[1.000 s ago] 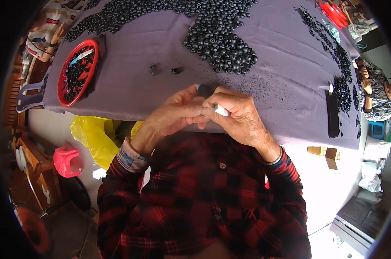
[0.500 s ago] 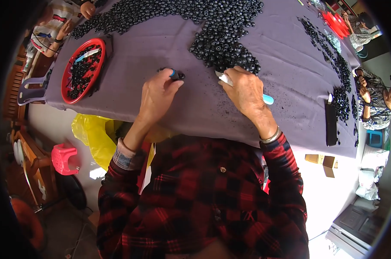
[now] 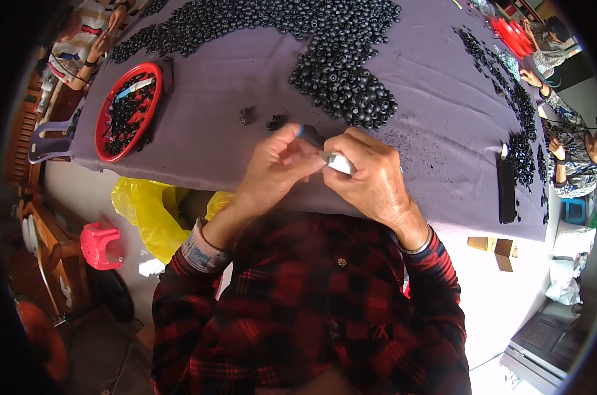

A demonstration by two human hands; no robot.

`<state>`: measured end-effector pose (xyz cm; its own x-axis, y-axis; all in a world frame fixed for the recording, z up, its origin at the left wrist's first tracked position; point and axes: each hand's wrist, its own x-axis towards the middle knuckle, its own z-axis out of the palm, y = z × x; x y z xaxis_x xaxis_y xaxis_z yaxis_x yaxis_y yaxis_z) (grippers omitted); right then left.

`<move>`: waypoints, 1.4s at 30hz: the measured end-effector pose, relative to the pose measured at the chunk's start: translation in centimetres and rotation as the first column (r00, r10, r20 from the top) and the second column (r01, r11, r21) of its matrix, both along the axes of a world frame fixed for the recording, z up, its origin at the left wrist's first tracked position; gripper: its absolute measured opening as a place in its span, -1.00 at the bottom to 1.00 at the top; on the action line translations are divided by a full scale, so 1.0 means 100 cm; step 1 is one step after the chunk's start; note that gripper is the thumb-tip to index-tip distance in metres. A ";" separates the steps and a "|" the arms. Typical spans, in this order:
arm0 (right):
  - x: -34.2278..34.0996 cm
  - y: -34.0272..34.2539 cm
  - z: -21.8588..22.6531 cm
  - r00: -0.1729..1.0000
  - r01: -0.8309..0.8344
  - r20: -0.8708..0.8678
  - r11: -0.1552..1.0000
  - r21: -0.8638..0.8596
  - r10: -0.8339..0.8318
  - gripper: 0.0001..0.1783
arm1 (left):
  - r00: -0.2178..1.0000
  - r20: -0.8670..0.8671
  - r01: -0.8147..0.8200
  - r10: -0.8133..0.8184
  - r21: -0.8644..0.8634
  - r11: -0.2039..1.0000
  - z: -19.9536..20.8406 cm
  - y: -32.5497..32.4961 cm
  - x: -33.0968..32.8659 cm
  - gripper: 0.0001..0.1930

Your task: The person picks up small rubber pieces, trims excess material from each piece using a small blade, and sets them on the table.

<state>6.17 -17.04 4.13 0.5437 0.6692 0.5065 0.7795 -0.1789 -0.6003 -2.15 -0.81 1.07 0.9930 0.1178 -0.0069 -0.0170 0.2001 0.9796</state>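
Note:
My left hand [image 3: 275, 161] is closed in a pinch in front of me. A black cover with a blue band [image 3: 305, 133] sits on its index finger. Whatever lies between its fingertips is too small and hidden to name. Against those fingertips, my right hand [image 3: 371, 171] grips a small knife [image 3: 340, 162] with a white-wrapped front part; its short blade points at the left thumb. Beyond the hands spreads a large pile of small round black rubber-like parts [image 3: 341, 82]. A few separate black parts [image 3: 275, 122] lie on the purple cloth nearby, with others [image 3: 245, 116] to their left.
A red basin [image 3: 104, 148] with black scraps and a light-blue tool stands at the left of the cloth-covered table [image 3: 213, 85]. Black crumbs dot the cloth to the right. A long black box [image 3: 506, 187] lies near the right edge. Other people sit at both far sides.
Both hands have come toward me and together. My left hand has left the small group of black parts and moved right; the knife is now at its fingertips.

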 end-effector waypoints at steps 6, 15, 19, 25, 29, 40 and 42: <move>0.007 -0.004 -0.002 0.951 -0.181 -0.224 0.972 0.152 0.213 -0.68 | 0.991 -0.037 0.105 -0.129 -0.387 0.916 -0.004 0.000 0.002 -0.79; 0.006 -0.003 -0.003 0.926 -0.160 -0.307 0.964 0.213 0.221 -0.77 | 0.979 -0.013 0.157 -0.202 -0.582 0.798 0.000 -0.009 0.003 -0.78; 0.006 -0.006 -0.007 0.715 -0.238 -0.585 0.920 0.311 0.383 -0.88 | 0.971 0.004 0.191 -0.237 -0.605 0.773 -0.008 -0.009 0.001 -0.73; 0.009 -0.007 -0.003 0.562 -0.240 -0.705 0.900 0.363 0.434 -0.92 | 0.955 0.055 0.256 -0.291 -0.649 0.717 -0.013 -0.005 0.005 -0.77; 0.014 -0.006 -0.003 0.573 -0.254 -0.716 0.917 0.307 0.398 -0.88 | 0.952 0.033 0.246 -0.303 -0.670 0.700 -0.015 -0.005 0.006 -0.77; 0.007 -0.020 0.004 0.968 -0.125 -0.221 0.992 -0.008 0.120 -0.80 | 0.975 0.078 0.208 -0.207 -0.641 0.739 -0.004 -0.001 0.005 -0.85; 0.005 -0.018 0.000 0.975 -0.182 -0.131 0.983 -0.009 0.179 -0.80 | 0.980 0.048 0.181 -0.194 -0.629 0.756 -0.001 -0.002 0.004 -0.84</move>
<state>6.64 -18.89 4.09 0.4731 0.7717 0.4250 0.7159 -0.0557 -0.6960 -1.78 -0.97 0.95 0.9937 -0.1081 -0.0313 0.1034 0.7672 0.6330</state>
